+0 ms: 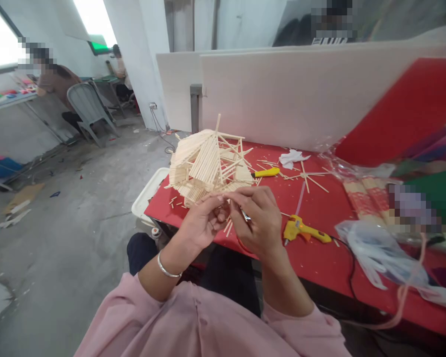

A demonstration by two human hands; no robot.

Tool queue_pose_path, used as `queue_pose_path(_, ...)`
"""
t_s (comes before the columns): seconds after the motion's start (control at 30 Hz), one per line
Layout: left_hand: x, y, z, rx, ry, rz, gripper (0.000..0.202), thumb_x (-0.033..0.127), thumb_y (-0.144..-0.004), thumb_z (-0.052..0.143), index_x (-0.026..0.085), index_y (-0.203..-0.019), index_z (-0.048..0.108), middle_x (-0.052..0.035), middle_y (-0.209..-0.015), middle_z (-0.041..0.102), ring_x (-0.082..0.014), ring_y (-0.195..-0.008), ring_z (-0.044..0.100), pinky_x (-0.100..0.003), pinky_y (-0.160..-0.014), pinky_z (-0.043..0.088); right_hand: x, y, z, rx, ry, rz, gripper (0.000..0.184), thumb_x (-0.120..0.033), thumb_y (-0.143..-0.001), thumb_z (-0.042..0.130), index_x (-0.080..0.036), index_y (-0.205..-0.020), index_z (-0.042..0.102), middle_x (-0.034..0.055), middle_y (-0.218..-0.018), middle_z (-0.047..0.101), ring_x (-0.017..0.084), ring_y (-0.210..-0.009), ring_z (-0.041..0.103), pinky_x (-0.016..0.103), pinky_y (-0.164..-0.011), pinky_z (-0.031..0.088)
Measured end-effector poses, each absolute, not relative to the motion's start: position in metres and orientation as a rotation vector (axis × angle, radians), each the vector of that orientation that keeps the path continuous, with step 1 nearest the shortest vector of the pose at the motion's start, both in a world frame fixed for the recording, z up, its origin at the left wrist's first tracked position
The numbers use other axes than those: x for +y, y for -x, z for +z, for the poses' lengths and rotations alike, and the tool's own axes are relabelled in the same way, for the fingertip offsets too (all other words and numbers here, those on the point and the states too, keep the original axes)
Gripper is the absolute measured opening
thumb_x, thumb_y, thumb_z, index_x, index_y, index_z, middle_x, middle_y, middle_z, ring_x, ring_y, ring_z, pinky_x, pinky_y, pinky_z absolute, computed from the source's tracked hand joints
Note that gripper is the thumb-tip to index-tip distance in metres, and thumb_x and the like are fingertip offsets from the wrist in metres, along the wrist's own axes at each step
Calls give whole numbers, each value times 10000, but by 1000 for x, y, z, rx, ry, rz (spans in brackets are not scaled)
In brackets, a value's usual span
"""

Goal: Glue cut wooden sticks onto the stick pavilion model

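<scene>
My left hand, a silver bangle on its wrist, is closed in a pinch just in front of a model house built from thin wooden sticks. The fingertips of my right hand meet those of the left, also pinched. Whatever they hold is too small and too hidden to name. The stick house stands on the red tabletop, with a slatted roof on the left and a bare stick frame on the right. A yellow hot glue gun lies right of my right hand.
A yellow-handled cutter, a white tissue and a star of joined sticks lie behind my hands. Plastic bags and the glue gun's cord are on the right. White boards stand behind the table. Two people sit at far-left tables.
</scene>
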State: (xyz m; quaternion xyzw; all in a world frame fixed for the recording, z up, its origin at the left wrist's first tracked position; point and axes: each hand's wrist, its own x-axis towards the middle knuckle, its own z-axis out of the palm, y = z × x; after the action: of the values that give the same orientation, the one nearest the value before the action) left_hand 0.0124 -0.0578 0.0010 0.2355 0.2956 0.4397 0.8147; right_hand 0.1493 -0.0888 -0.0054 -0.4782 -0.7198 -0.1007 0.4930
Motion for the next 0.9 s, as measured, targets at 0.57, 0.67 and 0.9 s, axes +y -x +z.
queue_pose_path(0.57, -55, -9, 3, 747, -514, 986, 361, 306, -562, 898, 137, -729, 626, 41, -576, 601, -21, -383, 423, -149, -333, 235, -84, -145, -15, -1630, 1230, -173, 263, -172, -915, 571, -275, -1089, 739, 68, -939, 710, 223, -903, 654, 411, -822, 554)
queue_pose_path(0.67, -73, -11, -12, 791, -607, 893, 378, 387, -598, 891, 147, -759, 648, 36, -555, 613, -37, -352, 438, -166, -324, 253, -95, -160, -24, -1624, 1365, -67, 253, -225, -936, 545, -273, -1078, 749, 67, -950, 749, 221, -917, 691, 398, -836, 563)
queue_pose_path(0.9, -96, -31, -56, 850, -732, 678, 440, 510, -618, 872, 151, -740, 647, 18, -539, 626, -52, -332, 452, -176, -313, 239, -112, -234, -55, -1758, 1969, 400, 343, -409, -946, 496, -247, -1074, 770, 69, -1102, 780, 249, -978, 720, 369, -836, 532)
